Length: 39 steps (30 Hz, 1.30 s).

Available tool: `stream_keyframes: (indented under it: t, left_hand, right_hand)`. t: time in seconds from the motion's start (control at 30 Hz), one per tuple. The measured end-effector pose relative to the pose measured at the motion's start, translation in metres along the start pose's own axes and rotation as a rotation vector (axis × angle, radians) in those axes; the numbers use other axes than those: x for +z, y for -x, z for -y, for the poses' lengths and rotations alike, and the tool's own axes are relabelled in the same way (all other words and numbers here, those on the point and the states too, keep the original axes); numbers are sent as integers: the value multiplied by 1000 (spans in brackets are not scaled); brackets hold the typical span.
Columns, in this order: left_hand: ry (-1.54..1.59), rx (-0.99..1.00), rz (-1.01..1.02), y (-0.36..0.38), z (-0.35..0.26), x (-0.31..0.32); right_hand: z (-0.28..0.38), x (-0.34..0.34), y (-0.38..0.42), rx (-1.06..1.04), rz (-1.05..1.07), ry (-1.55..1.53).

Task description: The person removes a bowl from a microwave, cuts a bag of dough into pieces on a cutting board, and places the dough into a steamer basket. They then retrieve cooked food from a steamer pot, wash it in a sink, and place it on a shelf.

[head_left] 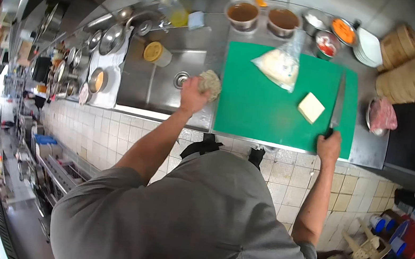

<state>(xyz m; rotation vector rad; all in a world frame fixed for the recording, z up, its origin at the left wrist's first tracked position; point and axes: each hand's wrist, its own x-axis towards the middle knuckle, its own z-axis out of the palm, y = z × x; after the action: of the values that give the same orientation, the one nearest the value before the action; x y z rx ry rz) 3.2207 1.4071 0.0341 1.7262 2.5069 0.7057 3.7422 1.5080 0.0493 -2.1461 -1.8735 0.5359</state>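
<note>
My left hand (192,97) is closed on a crumpled, pale beige cloth (208,85) at the right side of the sink (139,84). My right hand (329,146) grips the black handle of a long kitchen knife (339,102), its blade pointing away from me over the right part of the green cutting board (258,110). To the left of the knife lies a pale yellow block (311,108), perhaps tofu or butter. Farther back on the board rests a clear plastic bag (279,65) with whitish food inside.
Two tubs of brown liquid (242,14) stand behind the board, beside bowls of orange pieces (343,31). At right are white dishes (369,48), bamboo steamers (409,79) and raw meat (383,115). A yellow-lidded container (157,54) lies in the sink.
</note>
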Motion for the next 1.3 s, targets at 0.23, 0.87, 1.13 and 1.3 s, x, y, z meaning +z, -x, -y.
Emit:
stream_keyframes:
  t: [0.23, 0.87, 1.13, 1.3]
  left_hand:
    - [122, 102, 300, 2, 29, -19]
    - [798, -321, 243, 165, 338, -133]
    - [495, -728, 121, 318, 465, -170]
    - [205, -1096, 515, 423, 520, -191]
  right_hand:
    - [30, 13, 96, -75, -217, -281]
    - [317, 196, 288, -442, 195, 40]
    - [173, 106, 369, -434, 220, -2]
    - [113, 81, 382, -409, 194, -114]
